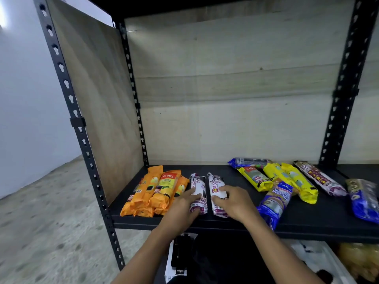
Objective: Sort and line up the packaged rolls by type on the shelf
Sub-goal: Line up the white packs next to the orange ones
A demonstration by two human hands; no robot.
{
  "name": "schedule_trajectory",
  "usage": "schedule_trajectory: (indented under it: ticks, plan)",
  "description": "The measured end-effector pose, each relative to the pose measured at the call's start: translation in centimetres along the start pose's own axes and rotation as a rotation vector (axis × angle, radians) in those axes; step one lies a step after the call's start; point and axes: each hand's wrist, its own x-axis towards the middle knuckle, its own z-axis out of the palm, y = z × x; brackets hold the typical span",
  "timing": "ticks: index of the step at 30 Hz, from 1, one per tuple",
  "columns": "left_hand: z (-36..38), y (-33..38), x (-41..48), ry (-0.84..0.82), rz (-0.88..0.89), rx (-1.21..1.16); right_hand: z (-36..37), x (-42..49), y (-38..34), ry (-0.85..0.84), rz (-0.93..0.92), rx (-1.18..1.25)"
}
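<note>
Orange rolls [158,191], black shelf [307,222]

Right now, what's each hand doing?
Left hand: open, straight fingers resting on the left purple-white roll.
Right hand: closed on the right purple-white roll.
</note>
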Motion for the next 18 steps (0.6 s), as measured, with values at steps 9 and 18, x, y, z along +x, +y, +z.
schedule_trajectory:
  ticks: [9, 18]
  plan:
    - [0.0, -0.9, -0.3, -0.02, 0.031, -0.049, 2.3, 0.2, 0.0, 0.027, -0.019, -0.044]
    - [0.1, -0.3, -0.4, -0.07, 0.013, -0.069, 2.6, 0.6, 0.5, 0.024, -0.037, -0.088]
